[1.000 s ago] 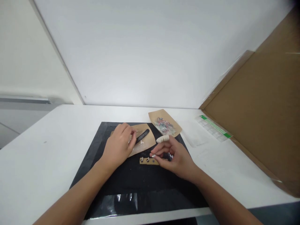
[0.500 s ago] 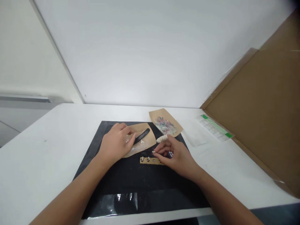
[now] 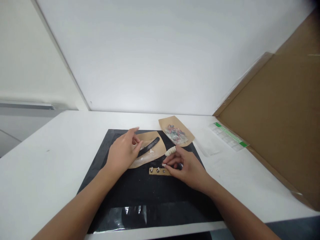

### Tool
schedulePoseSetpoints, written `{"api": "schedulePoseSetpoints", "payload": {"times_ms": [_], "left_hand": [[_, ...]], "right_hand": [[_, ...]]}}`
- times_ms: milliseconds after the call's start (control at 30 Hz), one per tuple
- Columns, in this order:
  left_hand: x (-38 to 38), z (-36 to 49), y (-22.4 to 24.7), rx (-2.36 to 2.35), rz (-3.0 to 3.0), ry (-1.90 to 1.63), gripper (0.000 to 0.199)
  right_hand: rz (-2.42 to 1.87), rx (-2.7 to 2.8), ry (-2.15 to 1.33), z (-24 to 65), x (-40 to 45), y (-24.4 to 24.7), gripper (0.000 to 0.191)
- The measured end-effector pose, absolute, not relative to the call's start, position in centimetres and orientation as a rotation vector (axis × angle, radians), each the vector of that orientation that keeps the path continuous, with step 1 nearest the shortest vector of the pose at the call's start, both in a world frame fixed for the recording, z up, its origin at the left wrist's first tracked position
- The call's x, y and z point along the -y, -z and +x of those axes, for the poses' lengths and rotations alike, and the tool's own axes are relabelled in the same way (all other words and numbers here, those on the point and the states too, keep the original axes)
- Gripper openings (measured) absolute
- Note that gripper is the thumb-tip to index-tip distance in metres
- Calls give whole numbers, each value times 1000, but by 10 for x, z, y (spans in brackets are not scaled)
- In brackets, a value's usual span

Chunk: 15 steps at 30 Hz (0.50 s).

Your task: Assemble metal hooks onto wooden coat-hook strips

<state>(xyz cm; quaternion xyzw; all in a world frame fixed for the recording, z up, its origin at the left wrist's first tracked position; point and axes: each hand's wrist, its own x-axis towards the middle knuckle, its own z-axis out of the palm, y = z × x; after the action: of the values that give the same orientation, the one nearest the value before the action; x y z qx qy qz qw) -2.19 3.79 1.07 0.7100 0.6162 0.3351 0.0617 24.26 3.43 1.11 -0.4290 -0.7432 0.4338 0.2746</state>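
Over the left part of a brown paper tray (image 3: 155,158) is my left hand (image 3: 125,148), its thumb and curled fingers close together; whether something small is between them is hidden. Black tweezers (image 3: 151,145) lie in this tray beside small white pieces (image 3: 151,151). My right hand (image 3: 187,168), with a white cover on one finger, pinches a small white piece (image 3: 164,165) just above a tan strip (image 3: 160,173). Two white pieces stand in round fittings at the strip's left; its right end is hidden by my right hand.
Behind, a second paper tray (image 3: 189,134) holds red and clear bagged parts. A clear compartment box with green labels (image 3: 231,136) lies at the right, by a large cardboard panel (image 3: 282,110). A black mat (image 3: 150,193) covers part of the white table (image 3: 30,166).
My left hand has shifted slightly left, away from the tweezers, with its index finger raised. My right hand has lowered its white piece slightly towards the strip.
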Motion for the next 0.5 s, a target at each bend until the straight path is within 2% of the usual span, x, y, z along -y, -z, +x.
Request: {"api": "schedulePoseSetpoints", "payload": {"times_ms": [67,100,333,400,500], "left_hand": [[-36,-19,-9,-1770,2151,-1082,66],[-35,-17,-9,-1709,2184,-1099,75],[-22,-8,-16,-1226,2478,-836,78],[-19,-5,-17,-1175,2503,-756,86],[-18,0,-15,-1167,2517,-715,110]], "right_hand": [[-1158,2017,-1149,242,-34,-11,29],[-1157,2026,-1138,242,-34,-12,28],[-1164,2089,-998,242,-33,-10,25],[-1167,2098,-943,242,-33,-9,24],[-1182,2066,-923,243,-33,-9,26]]}}
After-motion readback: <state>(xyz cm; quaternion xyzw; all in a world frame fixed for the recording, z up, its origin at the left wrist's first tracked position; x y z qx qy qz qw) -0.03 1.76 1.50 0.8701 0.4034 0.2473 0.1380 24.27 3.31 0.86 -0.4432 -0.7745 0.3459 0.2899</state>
